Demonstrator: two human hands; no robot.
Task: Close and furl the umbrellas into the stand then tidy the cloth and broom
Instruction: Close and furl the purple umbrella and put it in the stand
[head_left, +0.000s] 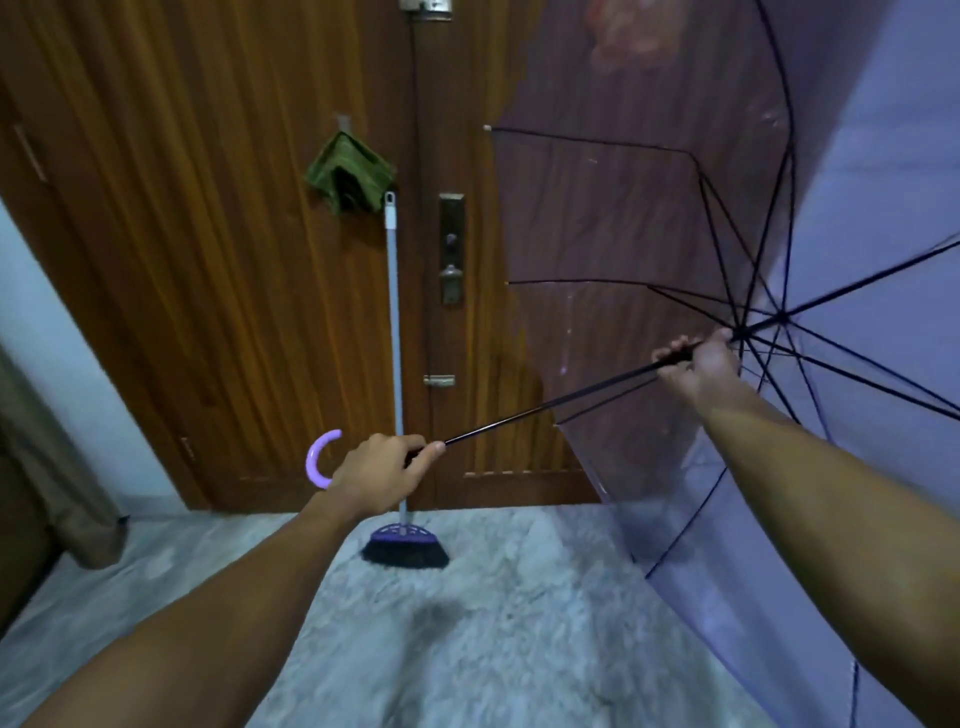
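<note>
Umbrella: your open, see-through purple umbrella with black ribs (675, 218) fills the frame from 12 to 4 o'clock, its canopy spread wide
Left hand: your left hand (382, 475) is curled round the black shaft beside the curved lilac plastic handle (321, 458), at 8 o'clock of centre
Right hand: your right hand (701, 358) grips the shaft at the rib hub, at 3 o'clock
Broom: the grey-handled broom with purple head and black bristles (395, 332) stands upright against the brown wooden door (208, 208), bristles on the grey shaggy rug (493, 623)
Cloth: the folded green cloth (349, 171) hangs on the door at 11 o'clock, just above the broom's tip
</note>
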